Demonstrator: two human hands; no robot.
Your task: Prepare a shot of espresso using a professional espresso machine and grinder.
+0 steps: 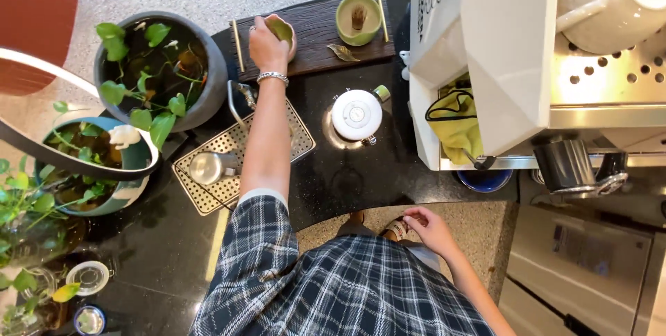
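My left hand (267, 48) reaches far across the black counter and closes around a small green bowl (283, 29), which rests on a dark wooden board (316, 37). A bracelet circles that wrist. A second green bowl (359, 18) with a bamboo whisk standing in it sits to the right on the same board. My right hand (428, 230) hangs low by my waist at the counter's near edge, its fingers loosely curled with nothing in them.
A white round-lidded teapot (356, 115) stands mid-counter. A perforated metal drip tray (295, 135) holds a steel cup (208, 167) beneath my forearm. Potted plants (159, 65) crowd the left. A white machine (485, 51) with a yellow cloth (454, 124) is on the right.
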